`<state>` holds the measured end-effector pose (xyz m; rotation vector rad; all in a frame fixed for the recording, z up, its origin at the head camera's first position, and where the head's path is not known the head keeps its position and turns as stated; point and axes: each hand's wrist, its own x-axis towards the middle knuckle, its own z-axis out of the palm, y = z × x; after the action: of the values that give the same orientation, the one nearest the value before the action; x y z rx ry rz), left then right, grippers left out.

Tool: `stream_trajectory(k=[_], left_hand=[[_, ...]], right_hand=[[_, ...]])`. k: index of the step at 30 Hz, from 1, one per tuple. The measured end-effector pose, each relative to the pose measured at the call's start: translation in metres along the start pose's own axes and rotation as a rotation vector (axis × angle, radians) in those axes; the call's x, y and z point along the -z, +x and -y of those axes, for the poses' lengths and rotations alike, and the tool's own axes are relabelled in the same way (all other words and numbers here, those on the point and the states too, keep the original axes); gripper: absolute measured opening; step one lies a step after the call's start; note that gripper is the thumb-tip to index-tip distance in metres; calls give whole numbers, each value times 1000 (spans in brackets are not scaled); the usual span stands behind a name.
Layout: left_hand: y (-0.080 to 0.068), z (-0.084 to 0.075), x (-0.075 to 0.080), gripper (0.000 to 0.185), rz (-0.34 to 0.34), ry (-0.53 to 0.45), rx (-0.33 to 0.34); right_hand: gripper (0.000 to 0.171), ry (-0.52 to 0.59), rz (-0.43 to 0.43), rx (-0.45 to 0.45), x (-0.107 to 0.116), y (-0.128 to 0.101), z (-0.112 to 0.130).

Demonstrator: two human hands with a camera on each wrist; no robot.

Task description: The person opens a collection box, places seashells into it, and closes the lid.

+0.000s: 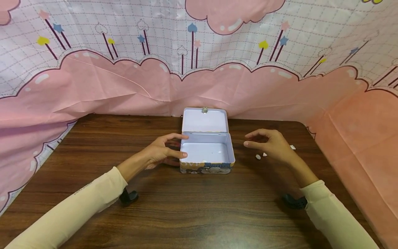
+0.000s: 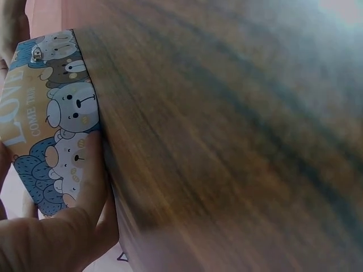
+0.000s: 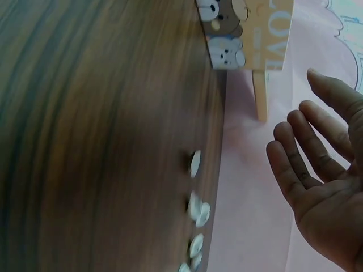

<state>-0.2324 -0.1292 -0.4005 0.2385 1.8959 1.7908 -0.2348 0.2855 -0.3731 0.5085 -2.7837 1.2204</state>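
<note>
A small tin box (image 1: 207, 152) with its hinged lid (image 1: 205, 120) raised stands on the table, its white inside showing nothing in it. Cartoon bears and the word LOVE decorate its outer front (image 2: 71, 107). My left hand (image 1: 160, 151) is at the box's left side, its fairly straight thumb and forefinger reaching the rim; the other fingers are partly hidden. To the right of the box, my right hand (image 1: 269, 143) hovers above the table with relaxed fingers and holds nothing. Several small white pieces, like pebbles (image 3: 195, 164), lie on the table below and around it.
The brown wooden table (image 1: 199, 207) carries the box near its back edge. A pink and white patterned cloth (image 1: 124, 83) hangs behind and along the sides. Dark wrist devices (image 1: 129, 197) show under both sleeves.
</note>
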Motion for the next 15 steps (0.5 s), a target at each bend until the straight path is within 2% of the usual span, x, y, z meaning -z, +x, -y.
stream_trajectory(k=[8,15], left_hand=[[1,0,0,80,-2,-1,-8],[0,-1,-1,77,-2,-16,-4]], right_hand=[[39,-44,105,-34,16,-8,-25],[40,-106,151,-56,25,-11,-47]])
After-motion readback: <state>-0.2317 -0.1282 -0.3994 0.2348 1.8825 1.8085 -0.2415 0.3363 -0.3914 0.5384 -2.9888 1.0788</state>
